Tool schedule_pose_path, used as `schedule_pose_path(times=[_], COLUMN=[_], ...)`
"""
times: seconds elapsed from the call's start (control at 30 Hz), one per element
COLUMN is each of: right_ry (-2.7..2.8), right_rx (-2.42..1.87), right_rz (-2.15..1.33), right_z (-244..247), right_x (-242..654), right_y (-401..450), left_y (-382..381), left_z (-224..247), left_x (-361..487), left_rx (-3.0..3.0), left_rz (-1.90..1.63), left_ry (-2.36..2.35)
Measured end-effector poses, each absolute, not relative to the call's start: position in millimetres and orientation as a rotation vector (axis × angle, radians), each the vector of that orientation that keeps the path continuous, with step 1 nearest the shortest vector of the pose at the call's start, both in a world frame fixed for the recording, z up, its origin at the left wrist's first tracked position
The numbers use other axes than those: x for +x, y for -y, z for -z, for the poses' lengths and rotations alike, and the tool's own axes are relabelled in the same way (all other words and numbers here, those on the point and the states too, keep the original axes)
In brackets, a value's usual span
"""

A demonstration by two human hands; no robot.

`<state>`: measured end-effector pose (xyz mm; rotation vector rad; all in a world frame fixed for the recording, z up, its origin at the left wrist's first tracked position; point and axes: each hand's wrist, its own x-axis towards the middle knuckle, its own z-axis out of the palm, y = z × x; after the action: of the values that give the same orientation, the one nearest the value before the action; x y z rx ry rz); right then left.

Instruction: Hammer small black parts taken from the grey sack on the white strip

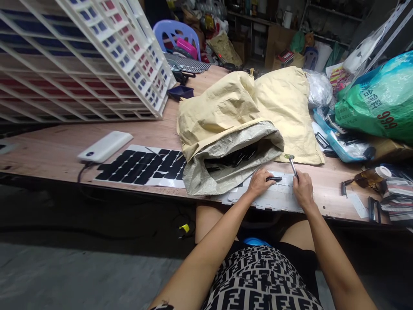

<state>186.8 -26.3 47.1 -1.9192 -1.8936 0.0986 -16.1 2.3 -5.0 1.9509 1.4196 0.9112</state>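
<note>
My left hand [258, 183] is closed, pinching a small black part [274, 178] low over a pale board [280, 193] at the table's front edge. Closed around the metal handle of a small hammer [292, 165] is my right hand [302, 189]; the hammer's head points away from me, up above the board. Just left of and behind my hands lies a paper sack [226, 97] with its grey-lined mouth [206, 181] gaping towards me. Dark parts [245, 157] show inside the sack, too shaded to name.
Black pieces lie in rows on a white sheet [151, 181] to the left, beside a white box-shaped device [105, 146]. A white plastic crate [151, 86] stands at far left. On the right are a brown bottle [371, 177], striped cloth [400, 198] and a green bag [380, 103].
</note>
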Motion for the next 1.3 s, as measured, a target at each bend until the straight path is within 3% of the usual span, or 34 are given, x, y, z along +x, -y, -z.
schedule_pose_path(times=[0.2, 0.33, 0.47, 0.7, 0.8, 0.97, 1.03, 1.13, 1.2, 1.3], right_ry=[1.881, 1.896, 1.912, 1.936, 1.935, 1.943, 1.943, 1.932, 1.927, 1.927], right_rx=[-2.247, -2.254, -2.268, -2.261, -2.257, -2.258, -2.252, -2.25, -2.257, -2.258], right_rz=[0.121, 0.094, 0.101, 0.095, 0.096, 0.117, 0.113, 0.104, 0.103, 0.116], right_z=[-36, -31, -30, -30, -30, -28, -28, -28, -29, -30], right_x=[185, 186, 186, 185, 186, 186, 186, 185, 184, 183], right_y=[-6, -5, -7, -7, -7, -7, -7, -7, -6, -5], left_y=[1, 51, 122, 134, 122, 97, 74, 30, 4, -20], left_z=[-7, -17, 2, 52, 33, -43, -68, -81, -76, -59], left_x=[-20, -31, -42, -33, -32, -62, -85, -118, -133, -144], left_rx=[1.936, 1.883, 1.975, 1.672, 1.736, 1.702, 1.606, 1.499, 1.355, 1.264], left_rz=[-1.007, -1.064, -0.741, -0.065, 0.066, 0.007, -0.197, -0.507, -0.493, -0.365], left_ry=[-1.331, -1.147, -0.951, -1.557, -1.444, -0.85, -1.089, -1.984, -2.415, -2.553])
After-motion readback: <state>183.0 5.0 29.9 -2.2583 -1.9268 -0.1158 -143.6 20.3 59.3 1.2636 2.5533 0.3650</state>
